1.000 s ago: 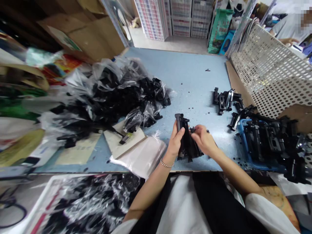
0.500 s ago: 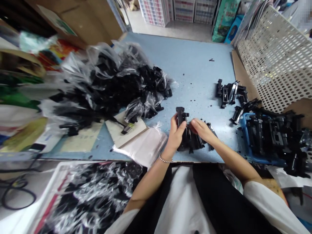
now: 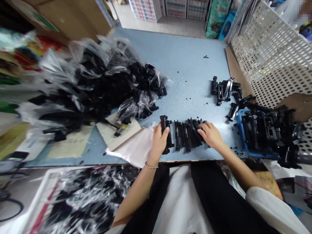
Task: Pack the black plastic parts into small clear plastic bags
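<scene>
Head cam, single view, looking forward and down.
Worn above the blue table (image 3: 190, 61), close over its near edge; both forearms enter from below, left hand (image 3: 159, 141) and right hand (image 3: 211, 136) centre frame. Far floor visible at top.

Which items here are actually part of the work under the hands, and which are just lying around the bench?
In hand:
- left hand gripping one black plastic part
- right hand resting on the row of black parts

Lying about:
- heap of bagged parts
- blue tray of parts
- flat white bag
- perforated panel
- blue table
</scene>
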`<state>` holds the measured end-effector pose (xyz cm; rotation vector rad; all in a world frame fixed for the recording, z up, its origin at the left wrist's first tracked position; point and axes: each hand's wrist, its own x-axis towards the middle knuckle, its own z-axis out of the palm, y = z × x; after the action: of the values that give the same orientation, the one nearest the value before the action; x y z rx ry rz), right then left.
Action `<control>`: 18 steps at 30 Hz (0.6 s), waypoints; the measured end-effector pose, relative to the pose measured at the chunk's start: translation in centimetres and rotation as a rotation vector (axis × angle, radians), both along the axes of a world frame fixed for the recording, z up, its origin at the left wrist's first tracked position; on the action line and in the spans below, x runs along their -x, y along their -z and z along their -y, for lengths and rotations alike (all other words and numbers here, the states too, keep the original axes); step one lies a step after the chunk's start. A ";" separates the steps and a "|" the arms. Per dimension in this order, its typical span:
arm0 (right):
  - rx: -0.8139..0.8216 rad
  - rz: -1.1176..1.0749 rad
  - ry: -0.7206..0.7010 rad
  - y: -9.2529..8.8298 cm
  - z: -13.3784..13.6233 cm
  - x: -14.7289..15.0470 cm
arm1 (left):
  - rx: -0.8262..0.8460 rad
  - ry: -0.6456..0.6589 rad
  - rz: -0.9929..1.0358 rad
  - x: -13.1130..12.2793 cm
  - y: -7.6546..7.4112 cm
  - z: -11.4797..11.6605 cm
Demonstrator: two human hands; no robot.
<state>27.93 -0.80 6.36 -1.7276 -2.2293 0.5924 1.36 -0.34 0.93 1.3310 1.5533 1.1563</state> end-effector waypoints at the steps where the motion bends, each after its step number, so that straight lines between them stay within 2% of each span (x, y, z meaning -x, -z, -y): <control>1: -0.050 0.064 0.029 0.6 0.1 -1.1 | 0.038 -0.002 -0.041 0.2 0.9 0.0; 4: -0.065 0.167 0.093 2.8 0.5 -3.4 | 0.097 -0.011 -0.008 -1.0 2.6 -0.2; 7: -0.067 0.180 0.200 3.9 0.8 -4.6 | 0.077 -0.023 0.103 -3.3 2.9 -1.0; 10: -0.136 0.128 0.269 2.8 1.1 -4.6 | 0.105 -0.030 0.372 -4.9 2.0 -1.5; 12: -0.173 -0.014 0.256 1.4 1.9 -3.5 | 0.141 -0.059 0.585 -5.7 0.8 -1.3; 13: -0.146 -0.127 0.221 0.8 2.6 -2.4 | 0.150 -0.073 0.671 -6.2 0.1 -0.8; 15: 0.025 -0.372 0.101 -0.1 3.9 0.2 | 0.134 -0.088 0.764 -7.2 -1.3 0.3; 18: 0.326 -0.570 0.038 -0.2 5.4 4.1 | 0.048 -0.097 0.641 -7.4 -2.7 2.4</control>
<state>23.85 -6.23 6.51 -1.4755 -1.7625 1.3090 8.74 -2.70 3.61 0.7441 1.1661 1.4186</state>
